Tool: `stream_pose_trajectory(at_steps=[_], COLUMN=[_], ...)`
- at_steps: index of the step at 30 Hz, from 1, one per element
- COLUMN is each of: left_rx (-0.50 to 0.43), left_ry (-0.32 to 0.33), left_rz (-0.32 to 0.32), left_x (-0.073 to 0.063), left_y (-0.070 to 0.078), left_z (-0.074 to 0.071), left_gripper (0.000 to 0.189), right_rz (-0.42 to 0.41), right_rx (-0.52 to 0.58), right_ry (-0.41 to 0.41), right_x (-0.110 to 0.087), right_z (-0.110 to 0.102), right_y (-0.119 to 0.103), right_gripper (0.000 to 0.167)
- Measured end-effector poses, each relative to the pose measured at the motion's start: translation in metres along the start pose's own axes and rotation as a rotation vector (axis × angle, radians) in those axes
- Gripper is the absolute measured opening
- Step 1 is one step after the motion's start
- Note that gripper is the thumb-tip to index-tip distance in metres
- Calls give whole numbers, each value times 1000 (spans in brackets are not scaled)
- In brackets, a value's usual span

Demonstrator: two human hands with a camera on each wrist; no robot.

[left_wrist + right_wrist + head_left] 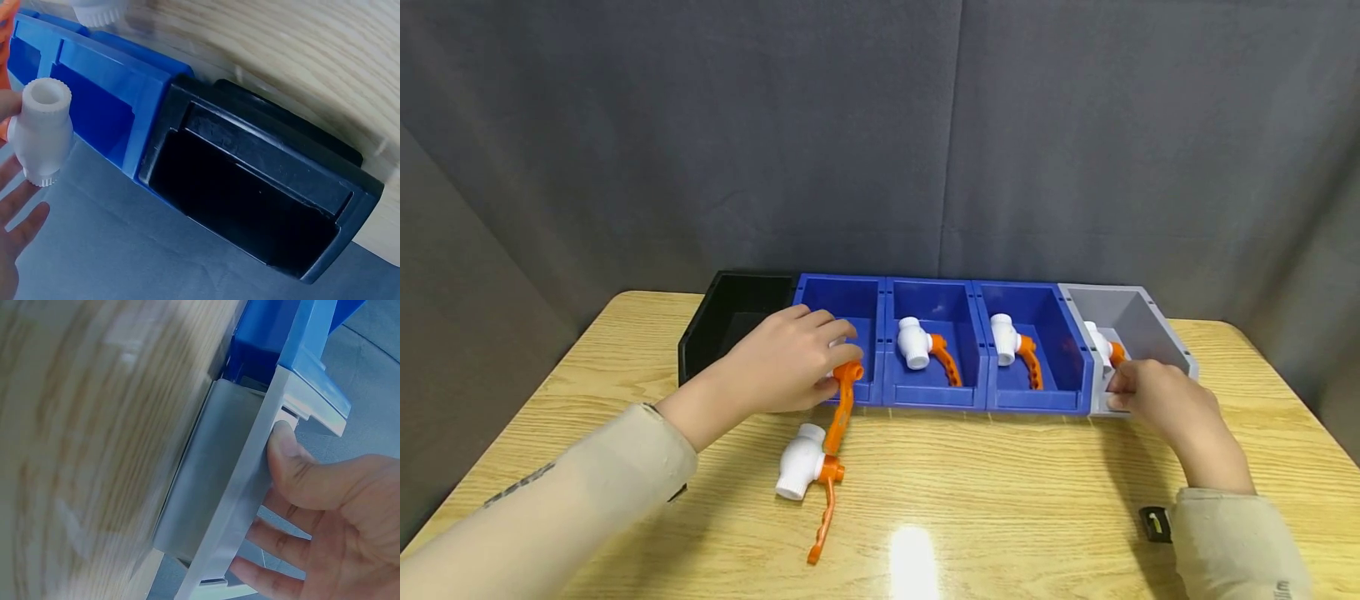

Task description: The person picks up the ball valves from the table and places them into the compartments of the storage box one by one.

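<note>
My left hand [797,358] pinches a white ball valve with an orange handle [844,408], held over the front of the leftmost blue bin [842,292]. Its white body [44,134] shows in the left wrist view. Just below, on the table, lies another ball valve [801,461]. My right hand [1168,408] is at the front rim of the grey bin [1120,300]. In the right wrist view, its thumb [286,440] lies at the rim and the other fingertips are hidden behind it. A ball valve [1101,340] sits in that bin, its handle end hidden by the hand.
The middle blue bin holds a ball valve [914,343], and the right blue bin holds one too [1006,340]. At the row's left end stands a black bin [700,337]. A grey curtain [880,142] hangs behind the wooden table [1000,492].
</note>
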State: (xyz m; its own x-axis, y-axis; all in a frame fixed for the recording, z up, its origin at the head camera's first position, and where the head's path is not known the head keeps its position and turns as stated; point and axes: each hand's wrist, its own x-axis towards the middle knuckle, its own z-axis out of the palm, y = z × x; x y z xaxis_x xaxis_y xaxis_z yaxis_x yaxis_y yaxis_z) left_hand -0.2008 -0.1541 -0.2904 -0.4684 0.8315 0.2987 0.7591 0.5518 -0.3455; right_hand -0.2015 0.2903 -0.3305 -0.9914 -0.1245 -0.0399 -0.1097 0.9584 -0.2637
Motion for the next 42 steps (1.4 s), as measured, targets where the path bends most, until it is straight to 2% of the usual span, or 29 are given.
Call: stream_pose_trajectory(at_steps=[5, 14, 24, 32, 36, 42], left_rx=[22, 29, 31, -24, -28, -28], left_ry=[6, -48, -151, -204, -230, -318], left_rz=[-15, -48, -106, -216, -223, -241], left_x=[3, 12, 24, 29, 32, 37], left_y=[-8, -21, -27, -38, -40, -41], left_z=[4, 10, 19, 24, 28, 38], left_gripper=[29, 30, 28, 28, 27, 27], right_rz=[-5, 2, 7, 2, 11, 15], right_rx=[-3, 0, 4, 5, 6, 6], right_ry=[6, 8, -4, -2, -5, -1], right_x=[0, 0, 0, 1, 0, -1], right_z=[-1, -2, -2, -2, -2, -1], right_y=[0, 0, 0, -2, -2, -2], right_gripper=[6, 5, 5, 5, 5, 5])
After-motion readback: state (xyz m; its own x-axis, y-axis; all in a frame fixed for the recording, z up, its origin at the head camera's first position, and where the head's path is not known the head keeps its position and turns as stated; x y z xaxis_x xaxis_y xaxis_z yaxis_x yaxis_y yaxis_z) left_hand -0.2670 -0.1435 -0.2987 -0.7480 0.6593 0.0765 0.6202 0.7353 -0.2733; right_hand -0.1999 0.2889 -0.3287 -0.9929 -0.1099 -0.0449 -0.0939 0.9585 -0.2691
